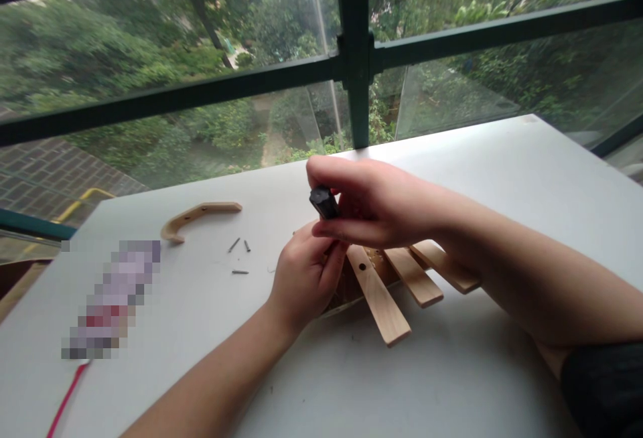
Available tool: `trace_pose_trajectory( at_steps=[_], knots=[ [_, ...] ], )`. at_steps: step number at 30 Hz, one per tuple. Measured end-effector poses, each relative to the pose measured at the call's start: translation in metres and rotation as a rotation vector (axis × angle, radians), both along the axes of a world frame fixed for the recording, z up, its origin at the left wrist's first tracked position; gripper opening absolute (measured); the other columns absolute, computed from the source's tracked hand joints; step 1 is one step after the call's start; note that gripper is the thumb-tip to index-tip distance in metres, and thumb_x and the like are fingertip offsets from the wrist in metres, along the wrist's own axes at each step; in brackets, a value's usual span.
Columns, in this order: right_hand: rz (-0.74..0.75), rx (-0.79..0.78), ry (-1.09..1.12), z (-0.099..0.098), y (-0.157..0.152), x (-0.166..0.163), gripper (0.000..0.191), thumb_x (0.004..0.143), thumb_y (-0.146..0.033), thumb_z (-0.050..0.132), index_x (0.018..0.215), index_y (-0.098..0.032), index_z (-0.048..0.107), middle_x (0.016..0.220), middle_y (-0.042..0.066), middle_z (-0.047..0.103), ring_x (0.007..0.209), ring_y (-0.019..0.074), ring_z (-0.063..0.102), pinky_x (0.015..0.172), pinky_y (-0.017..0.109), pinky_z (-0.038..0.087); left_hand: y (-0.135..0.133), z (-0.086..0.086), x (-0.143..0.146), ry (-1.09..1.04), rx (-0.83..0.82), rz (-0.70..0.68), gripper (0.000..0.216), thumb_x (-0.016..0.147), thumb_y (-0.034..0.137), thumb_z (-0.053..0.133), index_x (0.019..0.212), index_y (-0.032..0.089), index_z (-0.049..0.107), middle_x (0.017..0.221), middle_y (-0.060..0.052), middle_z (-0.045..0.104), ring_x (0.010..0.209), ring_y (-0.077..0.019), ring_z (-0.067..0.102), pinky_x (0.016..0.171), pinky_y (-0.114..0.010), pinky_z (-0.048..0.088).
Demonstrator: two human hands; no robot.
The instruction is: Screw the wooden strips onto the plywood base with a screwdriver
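right hand (372, 203) raised over wooden slats (378, 296), palm down, fingers wrapped tight round black tool handle (324, 201). handle's long axis tilted, butt end up-left, shaft hidden. left hand (306, 270) beneath at slats' left end, fingertips bunched together, what they pinch hidden. three slats fanned toward lower right. three screws (240, 254) loose left of slats; one curved wooden piece (198, 217) further left on table (502, 177).

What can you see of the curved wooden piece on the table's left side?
The curved wooden piece is a pale, bare-looking strip bent in a shallow arc. Its left end hooks towards the camera and its right end is cut square. A few small dark dots, likely holes, run along it. It lies flat on the white table, left of three loose screws and apart from them. Only the table touches it.
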State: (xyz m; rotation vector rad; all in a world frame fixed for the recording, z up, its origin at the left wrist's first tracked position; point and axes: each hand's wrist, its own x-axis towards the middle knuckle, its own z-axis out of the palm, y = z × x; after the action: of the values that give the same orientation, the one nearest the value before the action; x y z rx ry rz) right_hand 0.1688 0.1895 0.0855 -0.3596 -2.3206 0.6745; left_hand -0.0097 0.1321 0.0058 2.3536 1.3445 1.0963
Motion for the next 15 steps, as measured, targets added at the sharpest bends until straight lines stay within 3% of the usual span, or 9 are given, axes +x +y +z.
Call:
trace_pose_trajectory(
  at_steps=[5, 7, 10, 12, 15],
  knots=[
    [-0.028, -0.002, -0.023, 0.002, -0.001, 0.001, 0.021, 0.085, -0.020, 0.065, 0.090, -0.017, 0.045, 0.077, -0.006, 0.046, 0.064, 0.0040, 0.038, 0.059, 0.017, 0.034, 0.001, -0.001, 0.000, -0.029, -0.016, -0.018, 0.015, 0.093, 0.020, 0.053, 0.091, 0.017, 0.067, 0.091, -0.006, 0.072, 0.084, -0.0184, 0.065, 0.074, -0.029, 0.050],
    [0.037, -0.020, -0.020, 0.006, -0.001, 0.004, 0.019, 0.086, -0.018, 0.062, 0.101, -0.014, 0.050, 0.085, -0.003, 0.054, 0.069, 0.0046, 0.044, 0.063, 0.017, 0.038, 0.001, -0.001, 0.000, -0.036, -0.013, -0.027, 0.014, 0.093, 0.020, 0.054, 0.095, 0.017, 0.067, 0.093, -0.006, 0.071, 0.085, -0.0184, 0.064, 0.075, -0.029, 0.050],
    [0.163, -0.076, -0.027, 0.013, -0.001, 0.010, 0.031, 0.087, -0.005, 0.048, 0.117, -0.012, 0.051, 0.101, 0.003, 0.064, 0.082, 0.0064, 0.056, 0.074, 0.019, 0.045, 0.000, 0.000, 0.001, -0.024, 0.004, -0.044, 0.013, 0.092, 0.020, 0.056, 0.095, 0.019, 0.068, 0.094, -0.005, 0.071, 0.087, -0.0185, 0.064, 0.077, -0.029, 0.049],
    [0.223, -0.101, -0.038, 0.016, 0.001, 0.013, 0.032, 0.088, -0.002, 0.044, 0.117, -0.011, 0.053, 0.102, 0.004, 0.066, 0.089, 0.0078, 0.061, 0.079, 0.020, 0.047, 0.000, 0.001, 0.001, -0.008, 0.018, -0.042, 0.014, 0.092, 0.020, 0.056, 0.095, 0.020, 0.069, 0.095, -0.005, 0.071, 0.089, -0.0185, 0.064, 0.079, -0.029, 0.049],
    [0.200, -0.080, -0.033, 0.017, 0.003, 0.013, 0.018, 0.090, -0.009, 0.050, 0.106, -0.010, 0.058, 0.094, 0.004, 0.067, 0.085, 0.0083, 0.061, 0.077, 0.020, 0.047, -0.001, 0.001, 0.000, 0.008, 0.013, -0.033, 0.016, 0.093, 0.020, 0.054, 0.095, 0.020, 0.070, 0.093, -0.005, 0.071, 0.088, -0.0180, 0.064, 0.079, -0.029, 0.049]
  ],
)
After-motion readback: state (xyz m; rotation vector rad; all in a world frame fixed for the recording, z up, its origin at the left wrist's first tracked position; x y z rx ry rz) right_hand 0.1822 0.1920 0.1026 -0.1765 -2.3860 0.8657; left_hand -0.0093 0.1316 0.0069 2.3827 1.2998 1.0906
